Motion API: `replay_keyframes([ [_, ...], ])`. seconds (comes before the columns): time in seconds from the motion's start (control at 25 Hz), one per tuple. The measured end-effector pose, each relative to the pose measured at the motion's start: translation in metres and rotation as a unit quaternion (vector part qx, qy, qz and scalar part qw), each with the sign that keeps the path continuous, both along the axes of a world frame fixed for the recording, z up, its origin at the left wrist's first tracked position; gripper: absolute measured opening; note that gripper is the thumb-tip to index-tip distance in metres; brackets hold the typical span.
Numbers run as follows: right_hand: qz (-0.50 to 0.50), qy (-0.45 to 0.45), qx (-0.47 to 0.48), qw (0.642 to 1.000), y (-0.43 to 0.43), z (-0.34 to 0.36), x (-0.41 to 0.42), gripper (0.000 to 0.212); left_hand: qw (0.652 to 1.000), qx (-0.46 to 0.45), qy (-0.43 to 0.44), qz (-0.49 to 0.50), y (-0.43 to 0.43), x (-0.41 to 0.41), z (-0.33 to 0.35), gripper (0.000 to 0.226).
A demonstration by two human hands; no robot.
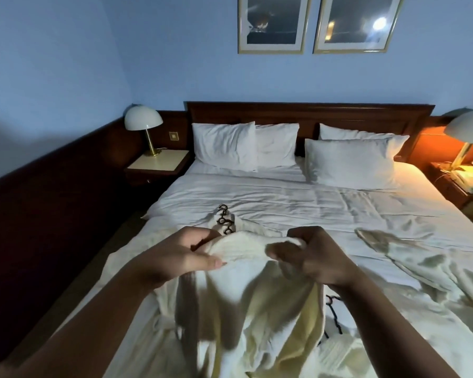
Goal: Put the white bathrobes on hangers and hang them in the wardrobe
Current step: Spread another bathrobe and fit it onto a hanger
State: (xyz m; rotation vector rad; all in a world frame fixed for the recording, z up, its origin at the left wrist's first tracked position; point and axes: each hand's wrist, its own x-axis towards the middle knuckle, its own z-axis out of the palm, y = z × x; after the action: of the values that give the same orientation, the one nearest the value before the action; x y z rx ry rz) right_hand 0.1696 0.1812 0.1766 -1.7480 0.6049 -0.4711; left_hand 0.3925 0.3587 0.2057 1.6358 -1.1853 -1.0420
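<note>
Bed (298, 203), white sheets, viewed from foot end.

L hand (186, 255): fingers curled, thumb on top, gripping the top edge of the bathrobe (243, 304). R hand (314, 257): fingers closed in a tight pinch on the same edge, approx. level with L hand. Both hands are raised above the mattress, edge stretched between them.

Bathrobe: white/cream, textured weave. It hangs from both hands and its lower part is bunched on the foot end of the bed, nearer the left edge.

Hangers (224, 218): dark ring hooks in a small cluster, lying on the bed centre-left, just beyond L hand. Hanger bodies are mostly hidden.

Crumpled cloth (410, 255): pale, spread toward the right edge of the bed, apart from the bathrobe.

Dark looped item (333, 315): under R wrist, beside the bathrobe; cannot identify.

Head end: four pillows (224, 144) against a wood headboard (309, 113). Lamp (143, 122), unlit, is on the left bedside tabletop (159, 160). Lit lamp (467, 126) and phone (467, 178) at right. Two framed pictures (273, 23) on the wall; glare on the glass.
</note>
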Motion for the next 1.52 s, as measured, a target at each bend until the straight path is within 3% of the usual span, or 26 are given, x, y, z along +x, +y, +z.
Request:
replay_keyframes([
  [0.12, -0.009, 0.055, -0.070, 0.996, 0.008, 0.001, 0.008, 0.032, 0.989, 0.011, -0.145, -0.004, 0.003, 0.014, -0.007, 0.029],
  [0.24, -0.162, 0.116, -0.294, 0.935, 0.016, -0.011, 0.023, 0.039, 0.967, 0.016, -0.252, -0.028, 0.014, 0.029, -0.024, 0.030],
  [0.36, -0.252, 0.111, -0.317, 0.908, 0.032, -0.021, 0.035, 0.024, 0.947, -0.063, -0.316, 0.001, 0.026, 0.041, -0.048, 0.027],
  [0.52, -0.212, 0.188, -0.438, 0.853, 0.058, -0.037, 0.047, 0.018, 0.921, -0.153, -0.351, 0.068, 0.030, 0.053, -0.076, 0.015],
  [0.6, -0.176, 0.265, -0.441, 0.839, 0.063, -0.044, 0.051, 0.017, 0.920, -0.176, -0.343, 0.074, 0.031, 0.054, -0.083, 0.015],
  [0.68, -0.181, 0.296, -0.384, 0.856, 0.060, -0.051, 0.049, 0.005, 0.934, -0.155, -0.318, 0.051, 0.032, 0.053, -0.094, 0.011],
  [0.76, -0.188, 0.291, -0.316, 0.884, 0.058, -0.056, 0.045, 0.008, 0.955, -0.046, -0.292, 0.004, 0.034, 0.053, -0.109, 0.004],
  [0.84, -0.151, 0.303, -0.235, 0.911, 0.057, -0.058, 0.039, 0.012, 0.951, 0.009, -0.308, -0.013, 0.037, 0.051, -0.122, 0.033],
  [0.92, -0.083, 0.274, -0.024, 0.958, 0.053, -0.056, 0.025, 0.020, 0.956, -0.054, -0.288, 0.029, 0.037, 0.051, -0.122, 0.046],
  [1.0, -0.023, 0.244, 0.225, 0.943, 0.044, -0.056, 0.004, 0.035, 0.976, -0.067, -0.207, -0.019, 0.040, 0.054, -0.110, 0.033],
  [1.04, 0.007, 0.264, 0.235, 0.935, 0.037, -0.055, -0.006, 0.042, 0.981, -0.021, -0.174, -0.080, 0.044, 0.053, -0.105, 0.029],
  [1.08, 0.029, 0.317, 0.156, 0.935, 0.032, -0.053, -0.013, 0.046, 0.973, 0.026, -0.176, -0.144, 0.049, 0.051, -0.100, 0.031],
  [1.16, 0.053, 0.453, -0.132, 0.880, 0.029, -0.047, -0.016, 0.047, 0.945, 0.028, -0.249, -0.211, 0.055, 0.047, -0.093, 0.041],
  [1.2, 0.040, 0.466, -0.235, 0.852, 0.029, -0.046, -0.013, 0.045, 0.939, -0.012, -0.278, -0.203, 0.054, 0.043, -0.087, 0.044],
  [1.28, -0.060, 0.411, -0.345, 0.842, 0.026, -0.046, -0.010, 0.031, 0.946, -0.083, -0.280, -0.141, 0.050, 0.041, -0.091, 0.046],
  [1.32, -0.139, 0.364, -0.365, 0.845, 0.024, -0.049, -0.009, 0.023, 0.953, -0.086, -0.266, -0.116, 0.048, 0.043, -0.101, 0.046],
  [1.4, -0.276, 0.282, -0.317, 0.863, 0.015, -0.056, -0.014, 0.012, 0.957, -0.035, -0.274, -0.088, 0.049, 0.046, -0.136, 0.035],
  [1.52, -0.351, 0.221, -0.246, 0.876, 0.014, -0.063, -0.025, 0.015, 0.954, -0.057, -0.293, 0.017, 0.045, 0.033, -0.172, 0.010],
])
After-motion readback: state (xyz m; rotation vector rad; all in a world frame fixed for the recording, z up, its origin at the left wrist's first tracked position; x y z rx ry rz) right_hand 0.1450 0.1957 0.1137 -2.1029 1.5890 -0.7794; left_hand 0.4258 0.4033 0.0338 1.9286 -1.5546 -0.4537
